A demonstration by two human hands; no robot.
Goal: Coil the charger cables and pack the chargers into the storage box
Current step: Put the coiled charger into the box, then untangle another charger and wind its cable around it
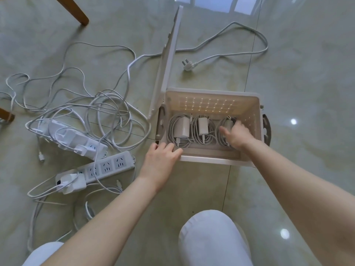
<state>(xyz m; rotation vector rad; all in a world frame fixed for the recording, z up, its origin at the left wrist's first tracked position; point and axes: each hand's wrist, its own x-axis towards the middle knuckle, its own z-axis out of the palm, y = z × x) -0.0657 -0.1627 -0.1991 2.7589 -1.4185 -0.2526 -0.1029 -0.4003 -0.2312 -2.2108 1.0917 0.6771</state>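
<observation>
Floor (307,73) | right hand (237,137) covers third charger (228,122) (fingers' (240,125) grip unclear) | left hand (163,156) relaxed on box (211,160) rim

Glossy pale-green tile floor (307,73) with a window reflection (217,3) up top. A wooden leg (75,10) stands at the top left, and another wooden piece (5,116) pokes in at the left edge. Two white power strips on the left: the nearer strip (107,166) lies just beside the farther strip (73,139). A three-pin plug (189,64) lies further back on its thick cord (240,51).
</observation>
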